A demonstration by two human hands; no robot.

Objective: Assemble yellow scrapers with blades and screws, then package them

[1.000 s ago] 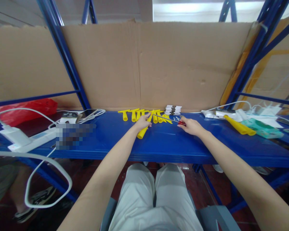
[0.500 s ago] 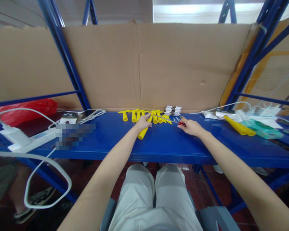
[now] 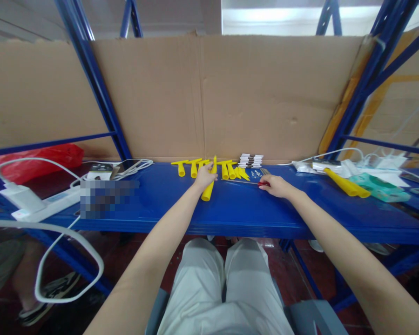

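Observation:
My left hand [image 3: 205, 178] is closed around a yellow plastic T-shaped handle [image 3: 208, 190], whose hollow round end points toward me. In my right hand [image 3: 275, 184] is a screwdriver [image 3: 261, 183] with a red grip. Its long thin shaft points left, low over the blue tabletop, with the tip apart from the held handle. More yellow T-shaped handles [image 3: 181, 170] lie in a row behind and on both sides of my left hand. Small yellow pointed pieces [image 3: 242, 174] lie to the right of the row, near tiny silvery parts [image 3: 255, 173], probably screws.
Behind the small parts stands a stack of white pieces [image 3: 250, 161]. On the right lie loose yellow handles [image 3: 347, 184] and a green packet [image 3: 380, 187]. A power strip [image 3: 50, 203] with cables and a red bag [image 3: 38, 160] are at left. Cardboard [image 3: 247, 97] walls the back.
The screwdriver's tip has come away from the held yellow handle and dropped toward the tabletop. My left hand has turned that handle more upright in view and shifted slightly left.

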